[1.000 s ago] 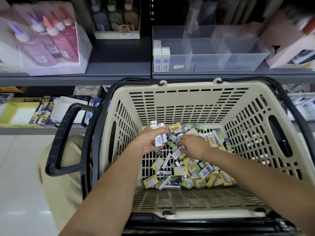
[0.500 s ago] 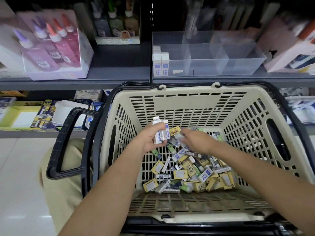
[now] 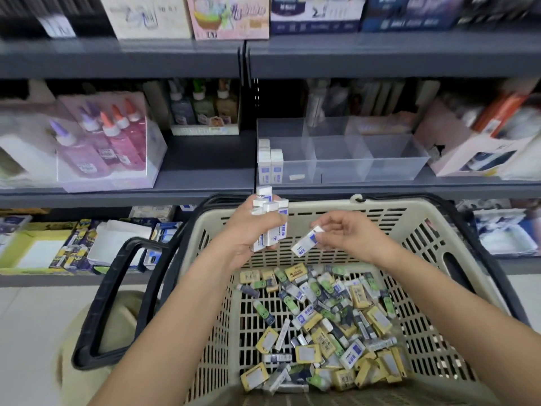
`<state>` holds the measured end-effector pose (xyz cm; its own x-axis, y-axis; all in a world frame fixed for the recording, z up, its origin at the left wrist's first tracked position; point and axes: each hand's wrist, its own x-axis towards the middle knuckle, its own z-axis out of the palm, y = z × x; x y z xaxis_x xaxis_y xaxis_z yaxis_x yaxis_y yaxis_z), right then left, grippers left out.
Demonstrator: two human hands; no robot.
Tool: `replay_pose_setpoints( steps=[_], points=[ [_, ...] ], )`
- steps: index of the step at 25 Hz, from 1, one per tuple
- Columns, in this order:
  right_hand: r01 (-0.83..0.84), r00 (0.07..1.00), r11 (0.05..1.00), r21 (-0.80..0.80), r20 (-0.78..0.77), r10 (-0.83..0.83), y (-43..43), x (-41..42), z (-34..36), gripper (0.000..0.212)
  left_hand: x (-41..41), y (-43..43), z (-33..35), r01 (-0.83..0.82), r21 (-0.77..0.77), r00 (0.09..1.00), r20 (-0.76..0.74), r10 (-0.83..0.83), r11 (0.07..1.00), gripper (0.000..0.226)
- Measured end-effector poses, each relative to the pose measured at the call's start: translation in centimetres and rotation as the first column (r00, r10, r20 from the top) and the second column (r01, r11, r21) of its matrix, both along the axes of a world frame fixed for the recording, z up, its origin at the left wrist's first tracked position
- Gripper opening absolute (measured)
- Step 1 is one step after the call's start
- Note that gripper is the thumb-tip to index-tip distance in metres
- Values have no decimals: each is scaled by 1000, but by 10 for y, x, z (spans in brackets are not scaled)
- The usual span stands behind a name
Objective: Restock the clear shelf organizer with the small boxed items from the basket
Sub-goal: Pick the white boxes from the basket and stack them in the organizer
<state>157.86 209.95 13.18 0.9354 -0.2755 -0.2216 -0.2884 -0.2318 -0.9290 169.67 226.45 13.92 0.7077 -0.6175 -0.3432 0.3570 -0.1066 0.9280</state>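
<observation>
Both hands have risen from the basket point(image 3: 328, 210) toward grey shelving point(image 3: 205, 159), left hand point(image 3: 248, 232) clutching white boxes point(image 3: 270, 221), right hand point(image 3: 348, 232) pinching one box point(image 3: 307, 241).

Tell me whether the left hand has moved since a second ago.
Yes. The left hand with its white boxes rose from the loose pile up to the basket's far rim.

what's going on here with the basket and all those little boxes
A person is restocking from a beige plastic basket of small boxed items. The left hand holds a bunch of small white-and-blue boxes, and the right hand pinches one more white-and-blue box beside it. On the shelf behind, the clear plastic organizer holds only a few white boxes in its leftmost compartment.
</observation>
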Motion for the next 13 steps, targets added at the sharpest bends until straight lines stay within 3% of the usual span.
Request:
replay_pose_setpoints(
  steps=[7, 13],
  points=[
    [191, 966, 981, -44, 185, -180, -23, 59, 46, 13, 58, -9, 23, -130, -22, 960, 247, 131, 991, 28],
    [255, 932, 961, -105, 291, -215, -38, 90, 48, 20, 87, -15, 1, -149, -12, 958, 248, 148, 989, 28]
  ],
)
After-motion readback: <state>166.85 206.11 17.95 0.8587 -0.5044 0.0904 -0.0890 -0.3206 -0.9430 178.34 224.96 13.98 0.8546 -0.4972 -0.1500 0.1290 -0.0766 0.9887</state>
